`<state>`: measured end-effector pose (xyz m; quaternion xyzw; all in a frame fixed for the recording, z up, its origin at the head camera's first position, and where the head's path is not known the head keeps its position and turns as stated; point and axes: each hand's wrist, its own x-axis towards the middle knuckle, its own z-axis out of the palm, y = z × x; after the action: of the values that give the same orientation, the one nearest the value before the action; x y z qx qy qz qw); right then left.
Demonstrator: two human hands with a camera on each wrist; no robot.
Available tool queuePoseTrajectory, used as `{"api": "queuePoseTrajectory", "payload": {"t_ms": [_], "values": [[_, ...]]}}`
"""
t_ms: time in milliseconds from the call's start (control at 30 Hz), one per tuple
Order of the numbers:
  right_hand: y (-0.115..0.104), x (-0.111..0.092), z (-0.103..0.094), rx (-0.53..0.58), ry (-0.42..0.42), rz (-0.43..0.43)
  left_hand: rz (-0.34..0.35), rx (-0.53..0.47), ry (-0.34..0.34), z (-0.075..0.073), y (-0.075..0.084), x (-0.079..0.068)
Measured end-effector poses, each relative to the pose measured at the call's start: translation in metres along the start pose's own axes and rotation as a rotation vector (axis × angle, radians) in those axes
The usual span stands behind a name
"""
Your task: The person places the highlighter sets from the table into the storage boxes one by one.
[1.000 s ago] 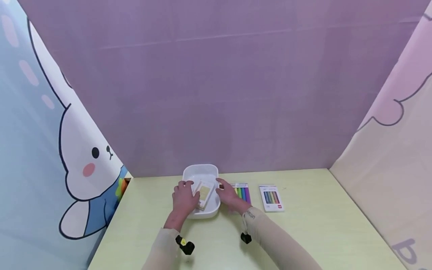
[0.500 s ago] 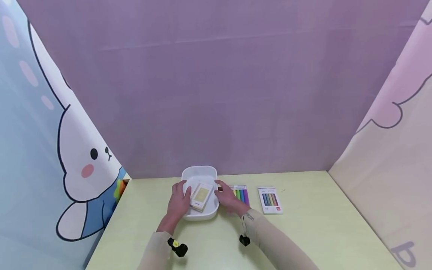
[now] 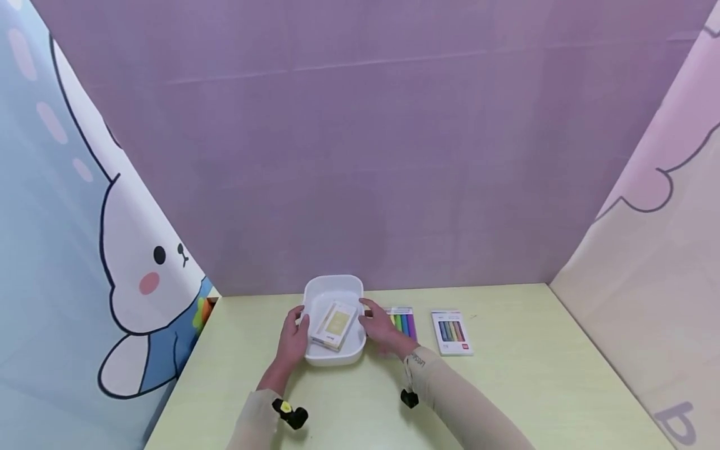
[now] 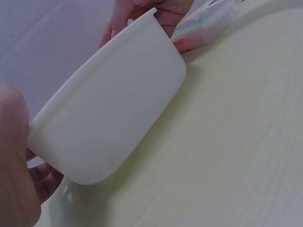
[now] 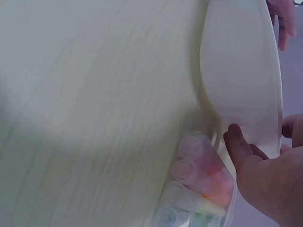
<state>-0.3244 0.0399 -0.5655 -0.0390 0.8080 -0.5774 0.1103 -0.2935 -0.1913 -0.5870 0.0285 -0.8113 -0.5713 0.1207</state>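
While both hands [image 3: 292, 342] [image 3: 381, 327] grip the tub [image 3: 336, 360] — a box [image 3: 335, 325] lies inside.

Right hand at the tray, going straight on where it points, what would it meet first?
The white tray: the right hand touches its right side, so that comes first; what its line meets beyond is hard to judge.

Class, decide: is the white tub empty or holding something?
Holding something: the head view shows a white-and-yellow box lying inside the tub.
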Motion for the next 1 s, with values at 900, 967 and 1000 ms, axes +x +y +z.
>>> {"api": "queuePoseTrajectory", "payload": {"t_ms": [900,967,1000], "values": [[0.000,-0.001,-0.001,0.025,-0.009,0.000,-0.062,-0.085,-0.212,-0.028,0.011,-0.002],[0.001,-0.002,0.000,0.030,-0.006,-0.003,-0.068,-0.090,-0.217,-0.029,0.011,-0.001],[0.001,-0.002,0.001,0.026,-0.007,0.007,-0.080,-0.099,-0.215,-0.030,0.010,-0.001]]}}
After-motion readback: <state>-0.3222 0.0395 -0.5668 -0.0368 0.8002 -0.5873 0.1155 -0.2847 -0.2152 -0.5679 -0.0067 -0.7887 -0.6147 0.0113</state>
